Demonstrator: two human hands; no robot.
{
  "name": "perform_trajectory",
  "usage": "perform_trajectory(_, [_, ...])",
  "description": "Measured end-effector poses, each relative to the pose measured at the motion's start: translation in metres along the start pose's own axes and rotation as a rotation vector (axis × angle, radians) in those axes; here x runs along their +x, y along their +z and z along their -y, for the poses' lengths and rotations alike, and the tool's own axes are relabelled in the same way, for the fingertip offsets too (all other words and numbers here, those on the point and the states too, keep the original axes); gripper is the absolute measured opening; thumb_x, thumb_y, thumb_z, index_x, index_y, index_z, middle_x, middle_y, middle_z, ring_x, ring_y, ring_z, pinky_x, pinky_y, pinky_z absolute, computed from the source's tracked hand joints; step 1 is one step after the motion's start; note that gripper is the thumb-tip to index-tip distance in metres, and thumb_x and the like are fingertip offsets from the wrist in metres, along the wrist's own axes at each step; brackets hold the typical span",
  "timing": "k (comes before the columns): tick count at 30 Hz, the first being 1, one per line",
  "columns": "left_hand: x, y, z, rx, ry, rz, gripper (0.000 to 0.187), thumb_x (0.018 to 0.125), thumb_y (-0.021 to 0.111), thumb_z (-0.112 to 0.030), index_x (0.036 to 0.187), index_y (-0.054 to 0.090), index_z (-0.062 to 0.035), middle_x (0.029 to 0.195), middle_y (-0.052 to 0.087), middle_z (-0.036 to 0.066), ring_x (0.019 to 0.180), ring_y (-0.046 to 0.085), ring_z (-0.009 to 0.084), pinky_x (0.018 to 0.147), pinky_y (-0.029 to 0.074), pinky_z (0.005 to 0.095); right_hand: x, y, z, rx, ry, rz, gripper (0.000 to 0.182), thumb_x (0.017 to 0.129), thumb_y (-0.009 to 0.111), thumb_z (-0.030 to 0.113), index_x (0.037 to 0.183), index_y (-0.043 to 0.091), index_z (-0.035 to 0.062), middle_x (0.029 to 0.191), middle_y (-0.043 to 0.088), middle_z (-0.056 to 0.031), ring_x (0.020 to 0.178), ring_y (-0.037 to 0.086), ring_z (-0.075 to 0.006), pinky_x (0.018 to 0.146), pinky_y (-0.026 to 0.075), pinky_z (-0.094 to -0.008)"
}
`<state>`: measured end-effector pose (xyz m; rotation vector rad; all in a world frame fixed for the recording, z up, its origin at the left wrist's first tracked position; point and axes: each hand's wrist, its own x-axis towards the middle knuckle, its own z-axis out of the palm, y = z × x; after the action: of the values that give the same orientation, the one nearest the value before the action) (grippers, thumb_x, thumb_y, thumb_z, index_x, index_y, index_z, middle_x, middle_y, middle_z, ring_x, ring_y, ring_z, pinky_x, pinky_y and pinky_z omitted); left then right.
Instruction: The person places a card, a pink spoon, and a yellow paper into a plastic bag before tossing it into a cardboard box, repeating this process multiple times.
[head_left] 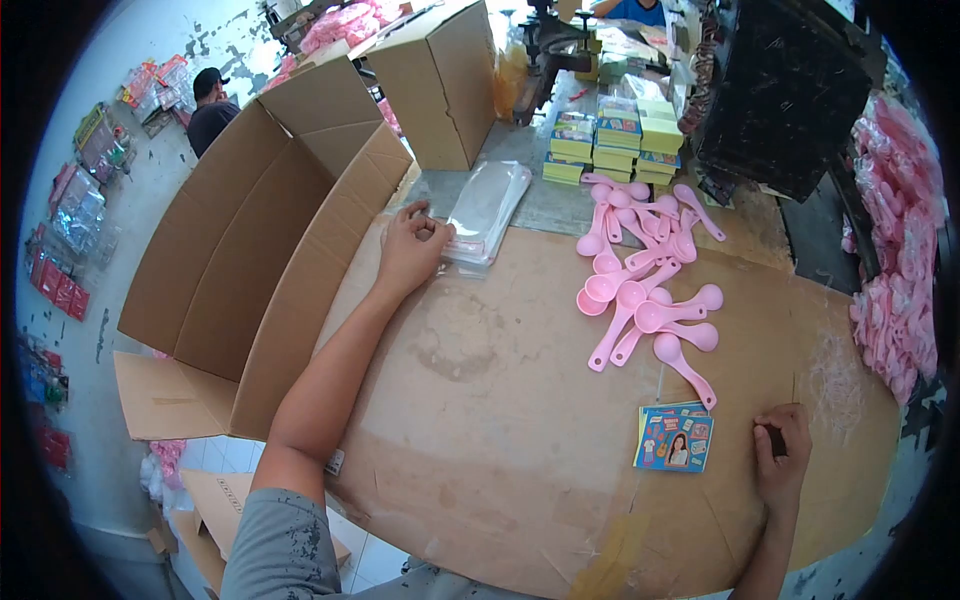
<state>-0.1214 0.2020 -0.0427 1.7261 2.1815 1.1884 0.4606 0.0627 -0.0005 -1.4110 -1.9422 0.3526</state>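
My left hand (413, 247) is at the left edge of a stack of clear plastic blister covers (485, 215), its thumb and fingers closed at the corner of a cover. My right hand (782, 455) rests on the cardboard-covered table at the right, fingers curled in and nothing visible in them. Just left of it lies a small pile of blue printed cards (675, 440). Beyond the cards is a loose heap of pink plastic measuring spoons (640, 290), the lowest spoon touching the cards.
Stacks of printed cards (615, 140) stand behind the spoons. An open carton (250, 250) is at my left, with a taller box (435, 85) behind. A black machine (785, 90) and pink bagged goods (895, 250) are at right. A person (210, 110) is at far left.
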Motion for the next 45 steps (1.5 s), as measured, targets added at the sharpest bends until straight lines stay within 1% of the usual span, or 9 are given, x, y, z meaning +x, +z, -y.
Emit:
perform_trajectory(6, [0.007,-0.002,0.011,-0.242,-0.042,0.024,0.032,0.089,0.076,-0.030,0.079,0.074,0.0013,0.130,0.068,0.020,0.126,0.061,0.0280,0.105,0.046,0.0391,-0.003,-0.001,-0.003,0.014,-0.010,-0.008,0.008,0.087,0.070,0.000,0.094,0.067,-0.0016,0.096,0.061,-0.0142,0.089,0.062,-0.0289,0.079,0.049,-0.0375])
perform_trajectory(15, [0.007,-0.093,-0.051,-0.348,0.090,0.136,0.027,0.091,0.079,-0.019,0.088,0.072,0.0065,0.084,0.074,0.006,0.075,0.065,0.0116,0.074,0.052,0.0305,-0.006,-0.005,0.001,0.066,-0.022,0.000,0.009,0.086,0.072,0.001,0.094,0.068,-0.0014,0.096,0.063,-0.0141,0.093,0.063,-0.0305,0.084,0.050,-0.0389])
perform_trajectory(19, [-0.044,-0.175,-0.161,0.130,0.430,0.308,0.019,0.089,0.081,-0.018,0.091,0.075,-0.0001,0.078,0.072,0.009,0.073,0.067,0.0151,0.073,0.053,0.0329,-0.007,-0.005,-0.005,0.033,-0.066,-0.004,0.010,0.086,0.073,0.002,0.094,0.068,-0.0015,0.097,0.063,-0.0146,0.096,0.062,-0.0320,0.087,0.050,-0.0406])
perform_trajectory(22, [-0.080,-0.214,-0.225,0.338,0.358,0.620,0.016,0.087,0.081,-0.018,0.089,0.076,-0.0025,0.079,0.073,0.010,0.075,0.070,0.0222,0.074,0.054,0.0348,-0.008,-0.006,-0.004,0.044,-0.067,0.010,0.010,0.086,0.073,0.002,0.094,0.068,-0.0015,0.098,0.063,-0.0150,0.098,0.062,-0.0332,0.088,0.049,-0.0409])
perform_trajectory(30, [-0.104,-0.180,-0.285,0.408,0.692,1.157,0.008,0.087,0.078,-0.020,0.088,0.079,-0.0117,0.085,0.075,0.008,0.093,0.072,0.0266,0.083,0.053,0.0389,-0.010,-0.007,-0.005,0.058,-0.076,0.018,0.011,0.087,0.073,0.004,0.096,0.069,-0.0006,0.098,0.063,-0.0143,0.099,0.062,-0.0334,0.089,0.049,-0.0407])
perform_trajectory(32, [-0.110,-0.129,-0.275,0.429,0.876,1.174,0.017,0.088,0.077,-0.019,0.104,0.079,-0.0120,0.102,0.075,0.008,0.107,0.070,0.0274,0.095,0.051,0.0404,-0.010,-0.008,-0.005,0.063,-0.083,0.020,0.011,0.087,0.073,0.004,0.097,0.069,-0.0002,0.099,0.063,-0.0141,0.099,0.062,-0.0331,0.089,0.049,-0.0404])
perform_trajectory(35, [-0.132,-0.062,-0.241,0.282,1.253,0.597,0.033,0.090,0.076,-0.020,0.121,0.073,-0.0110,0.119,0.072,0.009,0.114,0.066,0.0298,0.107,0.046,0.0424,-0.011,-0.010,-0.004,0.072,-0.097,0.012,0.010,0.088,0.072,0.004,0.097,0.069,0.0001,0.098,0.063,-0.0138,0.099,0.062,-0.0326,0.089,0.049,-0.0400])
perform_trajectory(38, [-0.132,-0.062,-0.227,0.213,1.176,0.515,0.046,0.091,0.076,-0.022,0.134,0.065,-0.0103,0.130,0.067,0.010,0.115,0.066,0.0299,0.107,0.048,0.0427,-0.014,-0.010,-0.005,0.077,-0.108,0.009,0.010,0.088,0.072,0.004,0.097,0.069,0.0004,0.098,0.063,-0.0137,0.099,0.062,-0.0322,0.089,0.049,-0.0400])
perform_trajectory(45, [-0.178,-0.081,-0.174,0.099,0.513,0.555,0.035,0.090,0.079,-0.028,0.120,0.071,-0.0105,0.105,0.068,0.008,0.094,0.069,0.0283,0.080,0.056,0.0397,-0.012,-0.008,-0.004,0.012,-0.119,0.010,0.010,0.089,0.073,0.006,0.097,0.070,0.0014,0.100,0.064,-0.0135,0.099,0.062,-0.0329,0.090,0.049,-0.0411])
